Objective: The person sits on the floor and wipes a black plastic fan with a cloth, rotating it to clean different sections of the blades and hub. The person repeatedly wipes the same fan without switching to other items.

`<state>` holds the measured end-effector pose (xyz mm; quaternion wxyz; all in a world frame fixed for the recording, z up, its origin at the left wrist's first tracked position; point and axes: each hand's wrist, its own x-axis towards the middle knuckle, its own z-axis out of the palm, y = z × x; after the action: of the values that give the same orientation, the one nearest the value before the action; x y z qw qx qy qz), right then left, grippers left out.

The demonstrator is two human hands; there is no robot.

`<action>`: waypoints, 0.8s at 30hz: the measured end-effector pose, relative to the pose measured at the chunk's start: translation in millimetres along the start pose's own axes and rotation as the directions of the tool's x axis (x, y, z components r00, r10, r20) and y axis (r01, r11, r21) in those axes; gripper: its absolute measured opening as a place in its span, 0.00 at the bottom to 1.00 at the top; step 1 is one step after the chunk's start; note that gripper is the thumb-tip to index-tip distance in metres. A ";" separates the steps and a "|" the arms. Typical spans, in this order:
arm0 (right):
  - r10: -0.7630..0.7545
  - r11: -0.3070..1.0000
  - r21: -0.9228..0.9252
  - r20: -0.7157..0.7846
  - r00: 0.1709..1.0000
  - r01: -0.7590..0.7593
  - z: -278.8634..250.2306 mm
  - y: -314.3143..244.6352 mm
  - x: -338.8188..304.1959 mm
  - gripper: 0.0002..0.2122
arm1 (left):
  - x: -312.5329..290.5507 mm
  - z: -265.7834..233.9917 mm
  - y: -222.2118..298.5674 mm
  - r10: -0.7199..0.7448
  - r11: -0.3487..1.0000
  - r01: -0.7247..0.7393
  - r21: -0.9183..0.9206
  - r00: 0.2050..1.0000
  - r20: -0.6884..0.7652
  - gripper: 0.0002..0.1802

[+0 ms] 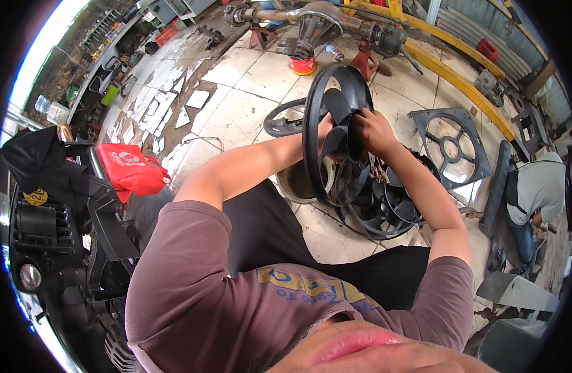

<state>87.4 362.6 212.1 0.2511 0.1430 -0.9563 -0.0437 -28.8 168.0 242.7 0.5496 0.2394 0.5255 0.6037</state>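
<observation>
I hold up a black radiator fan (340, 102) with broad blades and an outer ring, tilted on edge in front of me. My right hand (374, 132) has its fingers closed on a blade near the middle. My left hand (325, 126) reaches in at the ring's left side and closes on the fan there; the ring and blades hide most of its fingers. Below my hands, more black fans (385, 227) lie heaped on the tiled floor. A round metal rim-like piece (296, 183) sits partly behind the held fan, and a black ring with spokes (279, 126) lies just beyond.
A square black fan shroud (426, 127) lies to the right. Ahead, an axle (360, 26) rests on red stands (365, 61) beside a yellow frame (460, 87). Another person (539, 189) bends at far right. A red bag (127, 171) hangs by a black vehicle front (43, 233); broken tiles (197, 99) litter the left.
</observation>
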 end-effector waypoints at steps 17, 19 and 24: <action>0.190 0.954 0.267 -0.174 0.966 -0.139 -7.3 1.8 -9.1 0.06 | 7.8 -0.9 -0.6 -0.195 0.979 0.182 -0.086 0.966 -0.171 0.23; 0.309 0.916 0.335 -0.236 0.921 -0.222 -11.5 1.5 -9.0 0.05 | -0.2 2.3 6.5 -0.121 0.990 0.113 -0.082 0.988 -0.096 0.24; 0.395 0.888 0.352 -0.250 0.884 -0.297 -16.2 -5.0 -3.5 0.04 | 0.1 -9.7 8.6 -0.241 0.948 0.218 -0.233 0.968 -0.074 0.26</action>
<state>99.5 358.6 223.7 0.3788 0.0102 -0.9091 0.1733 -40.8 165.8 247.2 0.6122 0.0822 0.5060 0.6020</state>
